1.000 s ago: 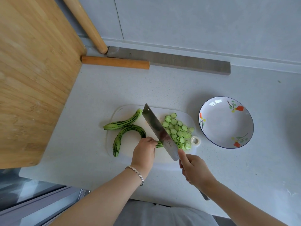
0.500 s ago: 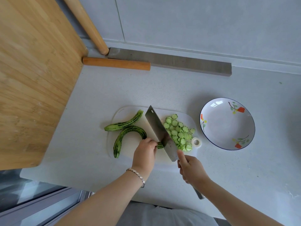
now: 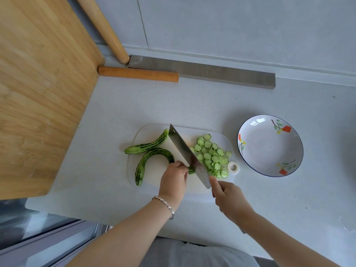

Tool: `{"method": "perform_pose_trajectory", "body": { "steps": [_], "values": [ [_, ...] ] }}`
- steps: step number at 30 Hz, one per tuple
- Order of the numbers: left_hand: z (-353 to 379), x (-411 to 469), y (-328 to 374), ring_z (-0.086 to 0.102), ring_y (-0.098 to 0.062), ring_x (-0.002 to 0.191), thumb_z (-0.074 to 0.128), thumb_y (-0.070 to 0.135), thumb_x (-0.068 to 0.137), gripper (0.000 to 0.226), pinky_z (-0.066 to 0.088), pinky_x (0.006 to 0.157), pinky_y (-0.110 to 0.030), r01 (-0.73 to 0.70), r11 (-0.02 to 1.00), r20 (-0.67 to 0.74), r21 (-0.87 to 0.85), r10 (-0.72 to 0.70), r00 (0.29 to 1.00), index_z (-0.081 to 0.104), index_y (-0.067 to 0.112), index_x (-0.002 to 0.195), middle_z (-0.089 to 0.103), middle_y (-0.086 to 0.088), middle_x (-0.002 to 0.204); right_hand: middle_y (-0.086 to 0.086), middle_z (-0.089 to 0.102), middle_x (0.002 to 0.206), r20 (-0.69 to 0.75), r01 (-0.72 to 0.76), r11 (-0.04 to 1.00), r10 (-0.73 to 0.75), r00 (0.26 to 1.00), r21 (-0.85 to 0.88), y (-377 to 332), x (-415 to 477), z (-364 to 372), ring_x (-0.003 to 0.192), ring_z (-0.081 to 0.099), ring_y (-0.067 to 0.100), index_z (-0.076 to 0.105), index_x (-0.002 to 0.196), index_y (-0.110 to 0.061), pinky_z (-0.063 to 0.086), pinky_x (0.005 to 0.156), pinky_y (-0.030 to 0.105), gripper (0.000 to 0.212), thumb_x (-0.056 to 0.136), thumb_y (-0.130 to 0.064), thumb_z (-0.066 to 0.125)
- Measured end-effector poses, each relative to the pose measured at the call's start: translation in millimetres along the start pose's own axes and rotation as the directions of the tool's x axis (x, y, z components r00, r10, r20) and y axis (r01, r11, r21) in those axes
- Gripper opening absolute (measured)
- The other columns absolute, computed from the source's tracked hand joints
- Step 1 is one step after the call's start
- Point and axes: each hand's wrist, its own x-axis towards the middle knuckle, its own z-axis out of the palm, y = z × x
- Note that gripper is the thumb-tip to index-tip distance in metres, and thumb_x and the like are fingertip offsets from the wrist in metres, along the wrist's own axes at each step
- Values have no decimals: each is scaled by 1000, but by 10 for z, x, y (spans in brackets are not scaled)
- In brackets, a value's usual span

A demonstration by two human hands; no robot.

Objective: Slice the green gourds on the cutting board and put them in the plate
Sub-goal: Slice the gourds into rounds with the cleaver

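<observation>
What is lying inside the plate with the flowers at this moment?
Nothing lies in the plate; only its painted flowers and a light reflection show, and its whole inside is uncovered. The gourd slices are all on the cutting board, beside the cleaver.

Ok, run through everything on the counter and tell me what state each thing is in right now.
Left hand: pinning the gourd stub.
Right hand: gripping the cleaver, blade at the stub.
Slices: piled on the board, right of the blade.
Whole gourds: two, uncut, left of the blade.
Plate: empty, right of the board.
Tape roll: at the board's right edge.
</observation>
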Motion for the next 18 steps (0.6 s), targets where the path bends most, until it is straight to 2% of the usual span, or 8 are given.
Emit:
{"method": "perform_pose_trajectory", "body": {
  "steps": [6, 10, 12, 15, 18],
  "values": [
    [21, -33, -24, 59, -25, 60, 74, -15, 59, 20, 51, 42, -28, 13, 1000, 33, 7, -14, 999, 70, 4, 64, 62, -6, 67, 7, 39, 63, -10, -26, 1000, 26, 1000, 6, 34, 71, 118, 56, 33, 18, 39, 66, -11, 30, 56, 28, 53, 91, -57, 33],
    [36, -32, -29, 59, -26, 61, 71, -18, 60, 21, 52, 44, -32, 46, 999, 13, -10, -46, 999, 70, 2, 65, 63, -8, 69, 3, 40, 54, 14, -84, 983, 83, 996, 162, 25, 80, 90, 46, 34, 16, 42, 64, -11, 32, 49, 24, 53, 92, -55, 37],
    [40, -29, -17, 61, -27, 64, 70, -17, 64, 21, 53, 50, -30, 68, 996, -9, -51, -68, 998, 73, 2, 70, 64, -9, 71, 0, 39, 50, 22, -99, 974, 97, 995, 203, 19, 66, 42, 40, 32, 13, 42, 62, -11, 30, 45, 22, 53, 91, -55, 39],
    [35, -8, -9, 63, -27, 67, 69, -14, 69, 17, 51, 57, -29, 71, 993, -31, -91, -74, 997, 73, 1, 76, 66, -10, 74, -2, 37, 46, 30, -77, 975, 73, 997, 210, 19, 12, -31, 38, 29, 12, 42, 60, -12, 27, 43, 22, 54, 90, -56, 39],
    [26, 3, 2, 63, -26, 62, 72, -15, 66, 16, 51, 53, -28, 54, 995, -39, -90, -58, 998, 72, 0, 70, 66, -10, 69, -5, 35, 44, 26, -39, 981, 34, 999, 192, 3, -42, -77, 39, 28, 11, 41, 60, -13, 27, 44, 22, 53, 90, -55, 39]
  ]
}}
